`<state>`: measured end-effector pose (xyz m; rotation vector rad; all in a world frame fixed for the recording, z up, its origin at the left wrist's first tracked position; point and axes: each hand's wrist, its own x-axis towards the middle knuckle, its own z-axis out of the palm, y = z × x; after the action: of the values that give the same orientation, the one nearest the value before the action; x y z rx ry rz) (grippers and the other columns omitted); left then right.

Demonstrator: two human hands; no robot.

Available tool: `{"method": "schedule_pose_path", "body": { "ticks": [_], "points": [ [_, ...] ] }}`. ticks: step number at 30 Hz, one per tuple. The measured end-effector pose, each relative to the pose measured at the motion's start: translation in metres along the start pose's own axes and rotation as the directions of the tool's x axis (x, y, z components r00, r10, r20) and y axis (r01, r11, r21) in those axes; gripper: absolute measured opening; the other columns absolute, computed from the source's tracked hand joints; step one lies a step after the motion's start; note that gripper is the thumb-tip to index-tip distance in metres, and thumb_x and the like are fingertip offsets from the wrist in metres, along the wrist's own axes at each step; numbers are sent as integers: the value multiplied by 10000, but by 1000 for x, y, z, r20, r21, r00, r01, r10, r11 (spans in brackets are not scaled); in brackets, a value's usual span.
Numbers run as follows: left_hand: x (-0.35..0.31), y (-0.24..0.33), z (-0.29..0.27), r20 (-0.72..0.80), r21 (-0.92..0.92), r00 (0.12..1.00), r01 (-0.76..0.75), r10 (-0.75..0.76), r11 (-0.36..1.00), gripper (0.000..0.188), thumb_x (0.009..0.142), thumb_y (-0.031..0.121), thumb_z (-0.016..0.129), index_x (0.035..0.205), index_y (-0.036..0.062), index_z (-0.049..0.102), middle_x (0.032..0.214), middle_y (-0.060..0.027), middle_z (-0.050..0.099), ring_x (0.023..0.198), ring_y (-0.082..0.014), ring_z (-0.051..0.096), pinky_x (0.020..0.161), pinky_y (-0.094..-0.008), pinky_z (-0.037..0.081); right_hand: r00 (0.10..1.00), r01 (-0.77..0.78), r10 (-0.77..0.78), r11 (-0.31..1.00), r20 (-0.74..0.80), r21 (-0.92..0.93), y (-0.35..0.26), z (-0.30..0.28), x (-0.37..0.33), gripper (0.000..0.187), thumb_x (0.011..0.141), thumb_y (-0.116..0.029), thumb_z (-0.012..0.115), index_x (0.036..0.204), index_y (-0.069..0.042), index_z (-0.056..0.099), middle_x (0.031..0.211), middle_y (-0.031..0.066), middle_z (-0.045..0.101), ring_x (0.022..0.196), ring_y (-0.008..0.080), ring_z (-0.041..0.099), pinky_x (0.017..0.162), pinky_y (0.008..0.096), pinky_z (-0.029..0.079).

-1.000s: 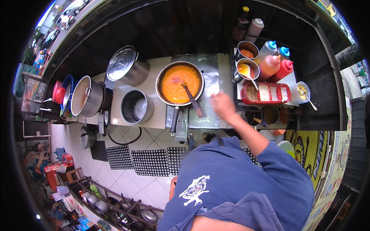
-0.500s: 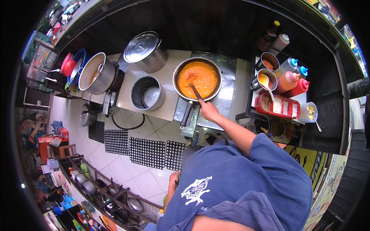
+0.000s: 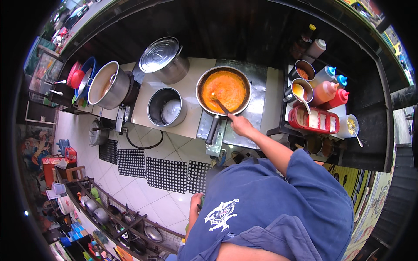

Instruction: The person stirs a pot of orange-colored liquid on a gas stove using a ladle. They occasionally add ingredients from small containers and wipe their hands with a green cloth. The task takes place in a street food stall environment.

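My right hand (image 3: 241, 125) is closed round the handle of a dark spatula (image 3: 223, 106). The spatula's lower end sits in thick orange sauce (image 3: 227, 87), which hides most of its head. That sauce fills a round frying pan (image 3: 247, 101), whose black handle (image 3: 212, 130) points toward me, with no hand on it. Down by my left side, my left hand (image 3: 196, 202) has curled fingers around something dark and greenish that my shirt partly covers. Left of the pan stands an uncovered, deep metal pot (image 3: 151, 108).
A lidded pot (image 3: 174, 71) stands behind, and a large pot (image 3: 124, 87) at the left. On the right are squeeze bottles (image 3: 329, 93), small pots with spoons and a red container (image 3: 298, 117). Black perforated mats (image 3: 165, 174) lie on the tiled floor, beside a rack of pans (image 3: 152, 232).
My right hand has shifted slightly right and toward me with the spatula. Its lower end has moved left in the sauce, and a pale bit shows there now. My left hand is nearly still.
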<state>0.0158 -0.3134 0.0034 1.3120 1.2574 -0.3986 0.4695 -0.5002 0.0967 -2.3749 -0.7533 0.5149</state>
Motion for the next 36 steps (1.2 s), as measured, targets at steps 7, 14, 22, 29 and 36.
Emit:
{"method": "schedule_pose_path", "body": {
  "ticks": [7,14,22,29,36],
  "points": [
    [13,-9,-9,62,-60,998,-16,20,998,259,851,227,610,937,-12,657,838,-77,642,780,-173,568,729,-306,445,960,-259,243,959,-143,-113,26,-24,14,448,847,-139,463,1294,-120,485,876,283,627,827,455,626,764,518,504],
    [-7,9,-3,35,-39,996,-86,87,996,272,849,248,620,919,-12,659,843,-77,649,793,-178,582,736,-305,454,988,-102,112,990,107,-97,1,-10,-15,449,845,-141,443,1291,-111,485,946,324,604,906,443,613,814,537,479],
    [11,21,-7,8,97,1000,-20,19,995,293,850,273,627,932,-5,667,856,-79,658,809,-181,588,747,-309,455,955,-292,279,945,-103,-147,12,-46,8,424,872,-129,392,1286,-109,483,939,323,602,880,445,623,771,517,504],
    [15,9,-17,72,121,995,-71,63,990,273,862,253,597,931,1,678,893,-110,669,831,-189,597,766,-318,455,980,-151,166,979,107,-139,-17,-17,-23,418,876,-123,383,1284,-101,474,934,324,597,866,454,620,770,534,498],
    [29,3,-26,-40,480,991,-95,130,872,282,868,245,572,939,-5,680,944,-124,674,861,-209,609,786,-321,457,947,-321,317,938,-50,-131,-6,-17,19,367,916,-205,418,1258,-79,466,970,316,599,897,455,615,770,529,497]
  ]
}}
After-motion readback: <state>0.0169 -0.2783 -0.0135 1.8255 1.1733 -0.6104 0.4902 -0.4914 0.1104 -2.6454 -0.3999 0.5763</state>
